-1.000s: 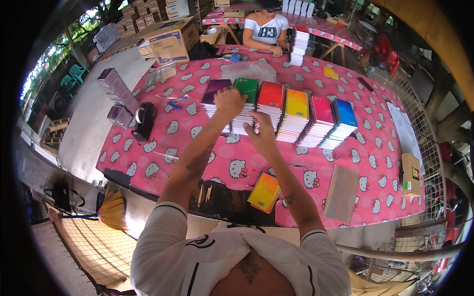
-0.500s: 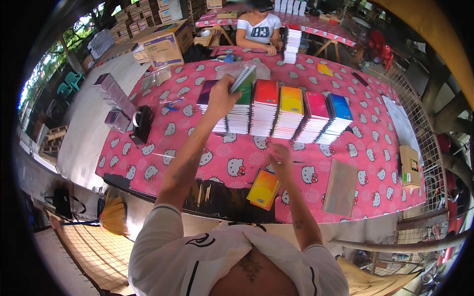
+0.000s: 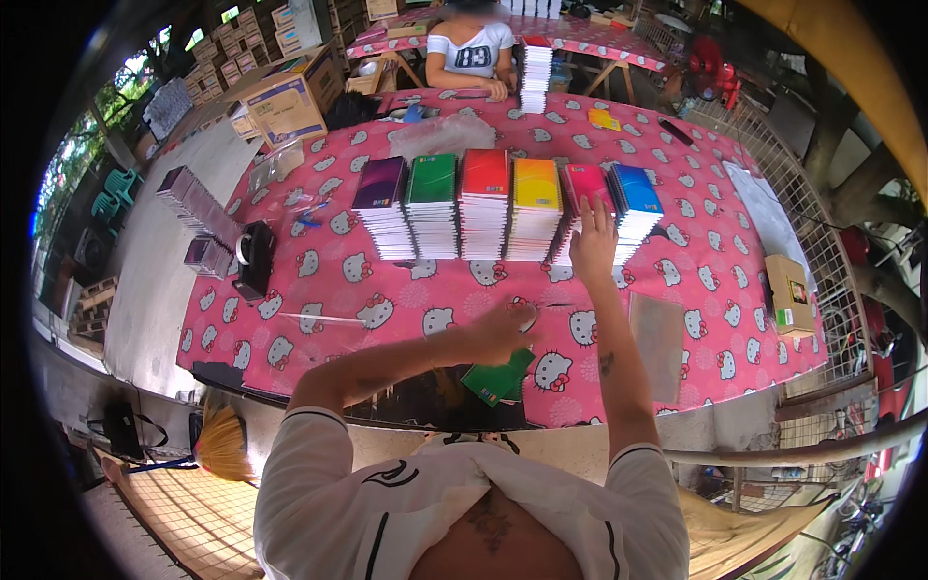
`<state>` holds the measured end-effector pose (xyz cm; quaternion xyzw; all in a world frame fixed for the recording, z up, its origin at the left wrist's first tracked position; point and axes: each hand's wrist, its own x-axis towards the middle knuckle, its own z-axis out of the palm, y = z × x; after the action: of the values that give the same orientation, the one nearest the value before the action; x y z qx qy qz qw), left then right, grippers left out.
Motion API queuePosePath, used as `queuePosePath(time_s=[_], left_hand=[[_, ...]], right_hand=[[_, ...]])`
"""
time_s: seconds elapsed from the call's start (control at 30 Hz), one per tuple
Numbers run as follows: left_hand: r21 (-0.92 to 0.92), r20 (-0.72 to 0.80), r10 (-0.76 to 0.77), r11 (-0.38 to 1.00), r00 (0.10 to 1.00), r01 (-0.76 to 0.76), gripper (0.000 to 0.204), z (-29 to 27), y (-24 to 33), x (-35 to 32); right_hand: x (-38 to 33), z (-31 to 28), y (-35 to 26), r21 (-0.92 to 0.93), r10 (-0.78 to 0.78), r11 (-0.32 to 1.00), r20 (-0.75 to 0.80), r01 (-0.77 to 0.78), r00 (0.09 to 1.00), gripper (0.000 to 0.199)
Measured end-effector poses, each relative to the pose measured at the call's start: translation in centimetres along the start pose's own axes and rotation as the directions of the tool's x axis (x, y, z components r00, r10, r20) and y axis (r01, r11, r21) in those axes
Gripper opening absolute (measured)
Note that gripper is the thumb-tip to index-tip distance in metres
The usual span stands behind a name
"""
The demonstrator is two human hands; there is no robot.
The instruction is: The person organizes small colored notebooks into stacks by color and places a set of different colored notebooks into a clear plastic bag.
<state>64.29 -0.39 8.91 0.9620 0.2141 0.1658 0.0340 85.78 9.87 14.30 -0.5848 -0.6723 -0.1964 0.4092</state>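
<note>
where the long table in its pink cartoon-cat printed cloth (image 3: 319, 280) fills the middle of the view, six stacks of thin notebooks stand in a row toward twelve o'clock: purple (image 3: 380, 184), green (image 3: 432, 179), red (image 3: 484, 176), yellow-orange (image 3: 535, 184), pink (image 3: 587, 182) and blue (image 3: 635, 188). the right hand (image 3: 594, 244) reaches up to the pink stack, fingers spread and flat against its near face, gripping nothing. the left hand (image 3: 503, 333) is loosely curled at the near table edge, resting on a green notebook (image 3: 499, 377) that lies at six o'clock of it; whether it grips the cover i cannot tell. a black tape dispenser (image 3: 254, 259) sits at nine o'clock, with a slanted row of purple booklets (image 3: 198, 205) beyond it. cardboard boxes (image 3: 280, 101) stand at eleven o'clock. another person in a white shirt (image 3: 471, 53) sits at the far side, beside a tall white stack (image 3: 535, 75). wire fencing (image 3: 822, 261) runs at three o'clock.
</note>
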Motion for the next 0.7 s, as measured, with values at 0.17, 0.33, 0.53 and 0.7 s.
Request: queuePosePath(time_s=[0.17, 0.33, 0.53, 0.7], left_hand=[[0.311, -0.496, -0.324, 0.8, 0.806, 0.513, 0.065, -9.3, -11.9, 5.3], [0.234, -0.392, -0.266, 0.897, 0.88, 0.376, 0.038, -11.5, -14.5, 2.1], [0.006, -0.339, -0.176, 0.982, 0.924, 0.189, 0.037, -7.6, -1.0, -4.7], [-0.138, -0.047, -0.128, 0.983, 0.991, 0.12, 0.056, -1.0, 5.6, -12.6]], right_hand=[[0.9, -0.8, 3.9, -0.079, -0.112, 0.989, 0.191, 0.129, 0.975, 0.04], [-8.5, -7.7, -4.6, 0.318, -0.178, 0.941, 0.171, 0.117, 0.969, 0.028], [-21.4, -8.3, -8.9, 0.587, 0.076, 0.713, 0.48, -0.384, 0.874, 0.012], [-15.0, -6.9, -5.8, 0.668, 0.438, 0.503, 0.349, -0.548, 0.828, 0.021]])
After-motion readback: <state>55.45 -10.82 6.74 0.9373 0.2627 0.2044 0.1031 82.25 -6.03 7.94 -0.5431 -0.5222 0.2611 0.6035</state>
